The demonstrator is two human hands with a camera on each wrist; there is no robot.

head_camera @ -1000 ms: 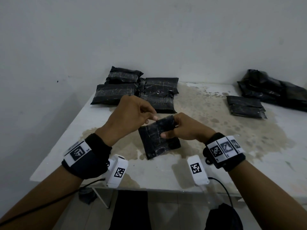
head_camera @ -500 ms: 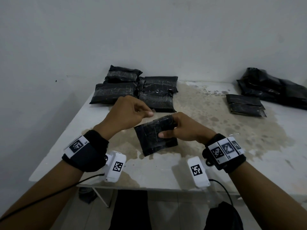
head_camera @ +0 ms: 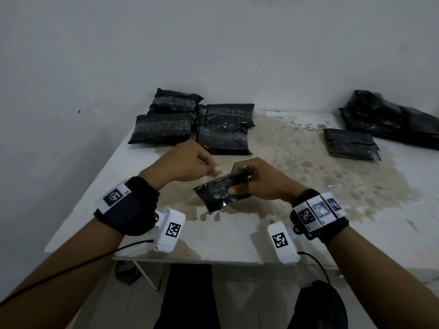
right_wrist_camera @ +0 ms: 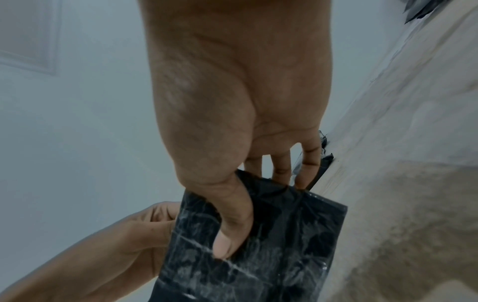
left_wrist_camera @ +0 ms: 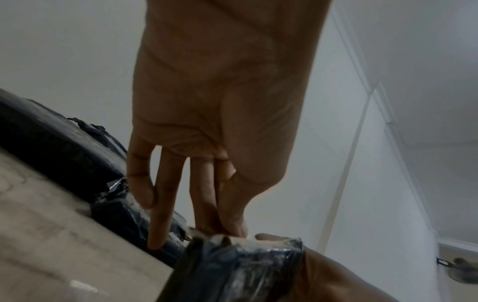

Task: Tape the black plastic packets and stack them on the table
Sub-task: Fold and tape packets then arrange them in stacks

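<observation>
A small black packet [head_camera: 218,195] wrapped in clear tape hangs tilted just above the table [head_camera: 237,233]. My right hand [head_camera: 237,179] grips its right end, thumb on the near face and fingers behind. In the right wrist view the thumb of that hand [right_wrist_camera: 245,208] presses on the packet [right_wrist_camera: 271,245]. My left hand [head_camera: 215,169] is at the packet's far left edge. In the left wrist view its [left_wrist_camera: 232,228] thumb and forefingers pinch at the taped edge of the packet [left_wrist_camera: 240,269]; the other fingers hang straight.
Several taped black packets [head_camera: 164,129] lie together at the back left by the wall. A flat stack of black packets [head_camera: 349,144] and a heap of black plastic bags [head_camera: 392,119] sit at the back right. The tabletop is stained brown in the middle.
The right hand has raised and tipped the packet, so its face now looks narrower. The left hand has slid left, from the packet's top face to its edge.
</observation>
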